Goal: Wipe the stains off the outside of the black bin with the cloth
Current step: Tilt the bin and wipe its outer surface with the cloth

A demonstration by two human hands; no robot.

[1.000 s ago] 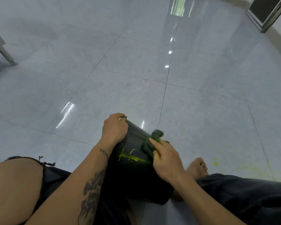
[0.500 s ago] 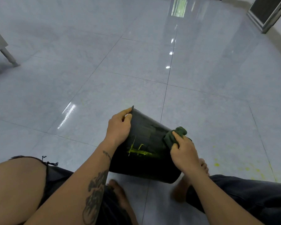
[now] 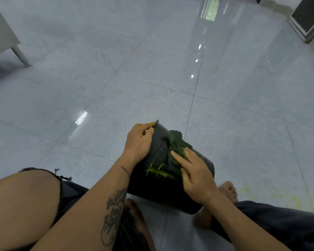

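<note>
1. Black bin (image 3: 170, 192): on its side, tilted, between the legs of a seated person, over a grey tiled floor (image 3: 116, 87); far edge raised.
2. Left hand (image 3: 139, 142): fingers curled over the far left edge of the bin, thumb along the rim, gripping it. Tattooed forearm running back toward the camera.
3. Right hand (image 3: 196, 175): flat, fingers spread and extended, pressing a dark green cloth (image 3: 178, 144) against the upper wall of the bin. Not closed around the cloth; palm and fingers lying on top of it.
4. Cloth: bunched, reaching past the right fingertips toward the far edge of the bin, just beside the left-hand fingers but apart from them.
5. Yellow-green stains (image 3: 159, 172): streaks on the bin wall, immediately left of and below the right-hand fingers, just past the near edge of the cloth. Uncovered, in full view.
6. Yellow specks (image 3: 279, 195) on the floor to the right of the right wrist, well apart from the bin.
7. Bare foot (image 3: 227, 190) just beyond the right wrist, beside the bin.
</note>
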